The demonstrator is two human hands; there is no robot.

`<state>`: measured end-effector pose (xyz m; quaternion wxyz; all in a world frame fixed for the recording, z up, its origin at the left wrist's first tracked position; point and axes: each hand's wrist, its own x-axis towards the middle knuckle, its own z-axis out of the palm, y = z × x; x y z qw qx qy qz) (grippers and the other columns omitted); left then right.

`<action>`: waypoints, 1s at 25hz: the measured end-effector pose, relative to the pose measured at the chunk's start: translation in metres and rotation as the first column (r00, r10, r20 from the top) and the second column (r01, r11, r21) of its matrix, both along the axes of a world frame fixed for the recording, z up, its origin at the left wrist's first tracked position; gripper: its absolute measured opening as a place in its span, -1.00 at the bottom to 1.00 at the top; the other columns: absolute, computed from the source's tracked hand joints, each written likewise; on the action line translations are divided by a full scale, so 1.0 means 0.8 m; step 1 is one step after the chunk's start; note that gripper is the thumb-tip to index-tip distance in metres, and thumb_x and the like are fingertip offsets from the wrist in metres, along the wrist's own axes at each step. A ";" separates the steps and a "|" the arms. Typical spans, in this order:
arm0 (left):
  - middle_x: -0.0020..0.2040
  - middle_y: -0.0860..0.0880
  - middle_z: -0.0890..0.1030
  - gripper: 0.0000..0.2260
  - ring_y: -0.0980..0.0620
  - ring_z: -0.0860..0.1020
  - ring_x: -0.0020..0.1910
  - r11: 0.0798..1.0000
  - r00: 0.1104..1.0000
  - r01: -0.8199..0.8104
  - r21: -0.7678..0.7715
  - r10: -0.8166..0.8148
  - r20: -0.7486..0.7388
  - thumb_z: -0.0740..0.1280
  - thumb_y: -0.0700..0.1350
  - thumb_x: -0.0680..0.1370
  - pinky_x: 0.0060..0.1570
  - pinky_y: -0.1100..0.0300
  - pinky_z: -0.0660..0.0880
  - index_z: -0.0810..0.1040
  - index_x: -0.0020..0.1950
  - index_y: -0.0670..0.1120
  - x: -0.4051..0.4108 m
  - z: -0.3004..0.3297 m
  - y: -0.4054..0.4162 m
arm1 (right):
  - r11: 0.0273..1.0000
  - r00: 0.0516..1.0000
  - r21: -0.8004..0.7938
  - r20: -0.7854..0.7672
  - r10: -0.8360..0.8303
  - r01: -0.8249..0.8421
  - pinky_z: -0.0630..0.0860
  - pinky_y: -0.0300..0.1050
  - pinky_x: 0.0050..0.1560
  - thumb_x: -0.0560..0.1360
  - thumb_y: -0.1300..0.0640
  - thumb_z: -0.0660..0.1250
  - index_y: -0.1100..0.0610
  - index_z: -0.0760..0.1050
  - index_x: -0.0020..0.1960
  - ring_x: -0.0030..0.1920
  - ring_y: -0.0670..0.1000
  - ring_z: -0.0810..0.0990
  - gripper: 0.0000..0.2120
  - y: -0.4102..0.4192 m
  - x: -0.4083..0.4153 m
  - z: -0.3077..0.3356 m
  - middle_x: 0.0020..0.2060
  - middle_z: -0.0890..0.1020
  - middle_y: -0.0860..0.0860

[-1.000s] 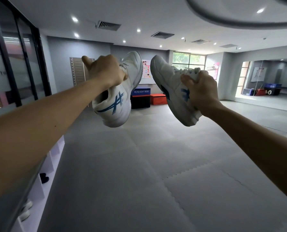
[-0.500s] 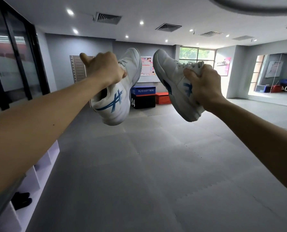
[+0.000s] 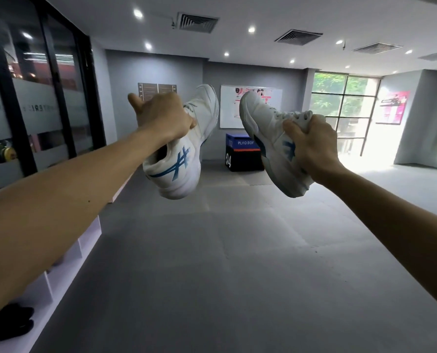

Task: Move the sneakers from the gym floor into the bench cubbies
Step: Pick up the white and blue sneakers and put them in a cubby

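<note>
**Both sneakers carried, cubbies now close on the left**

Left hand (image 3: 161, 115) closed around the left sneaker (image 3: 184, 154) at its collar, toe up, thumb sticking out. Right hand (image 3: 311, 146) gripping the right sneaker (image 3: 268, 138) over the laces. Both held high, well apart, far above the gym floor (image 3: 237, 263). Compared with a second ago: same grip, but more of the bench cubbies (image 3: 67, 261) in sight at near left, with dark shoes (image 3: 8, 322) in one compartment. Probably carry phase nearly finished; next, lowering toward a free cubby. Plyo box (image 3: 241, 155) far ahead.
</note>
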<state>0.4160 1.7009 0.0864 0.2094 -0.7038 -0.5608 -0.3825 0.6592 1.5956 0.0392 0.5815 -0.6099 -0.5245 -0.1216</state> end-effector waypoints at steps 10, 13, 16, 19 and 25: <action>-0.37 -0.03 0.47 -0.68 -0.09 0.42 -0.20 0.991 0.991 -0.130 0.009 0.130 0.010 0.37 0.16 0.41 0.14 -0.14 0.14 0.53 -0.23 -0.10 0.033 0.014 0.354 | 0.988 0.988 0.018 0.004 0.154 -0.154 0.28 -0.51 -0.40 0.55 -0.06 0.26 0.24 0.51 0.08 -0.16 -0.05 0.48 -0.65 0.398 0.067 0.009 -0.12 0.52 0.03; -0.36 -0.02 0.44 -0.72 -0.10 0.41 -0.19 0.979 0.979 -0.203 -0.004 0.202 -0.034 0.36 0.13 0.42 0.20 -0.16 0.13 0.57 -0.14 -0.09 0.040 0.013 0.438 | 0.979 0.979 0.016 -0.032 0.203 -0.203 0.34 -0.39 -0.35 0.55 -0.06 0.27 0.18 0.51 -0.03 -0.21 0.00 0.50 -0.71 0.508 0.071 0.009 -0.15 0.57 0.07; -0.29 -0.04 0.50 -0.65 -0.12 0.47 -0.08 0.964 0.965 -0.262 -0.034 0.261 -0.023 0.38 0.18 0.42 0.22 -0.15 0.14 0.57 -0.11 -0.11 0.041 0.007 0.536 | 0.957 0.955 0.004 -0.052 0.290 -0.291 0.43 -0.17 -0.25 0.55 -0.05 0.27 0.17 0.51 -0.08 -0.17 0.06 0.55 -0.73 0.633 0.071 -0.001 -0.15 0.59 0.11; -0.12 -0.08 0.58 -0.62 -0.15 0.51 0.04 0.947 0.948 -0.320 -0.040 0.320 -0.008 0.39 0.19 0.41 0.27 -0.18 0.20 0.59 -0.01 -0.10 0.037 -0.002 0.629 | 0.923 0.921 0.014 -0.049 0.386 -0.386 0.50 -0.08 -0.19 0.53 -0.07 0.27 0.22 0.52 -0.05 -0.16 0.10 0.58 -0.68 0.758 0.069 -0.008 -0.12 0.60 0.16; -0.34 0.00 0.45 -0.68 -0.10 0.46 -0.13 0.837 0.837 -0.543 -0.064 0.546 0.040 0.39 0.19 0.39 0.16 -0.12 0.12 0.52 -0.18 -0.07 0.005 -0.015 0.767 | 0.821 0.821 -0.013 -0.047 0.569 -0.570 0.39 -0.19 -0.31 0.51 -0.13 0.27 0.19 0.48 -0.06 -0.25 -0.01 0.51 -0.65 0.986 0.041 -0.004 -0.12 0.58 0.11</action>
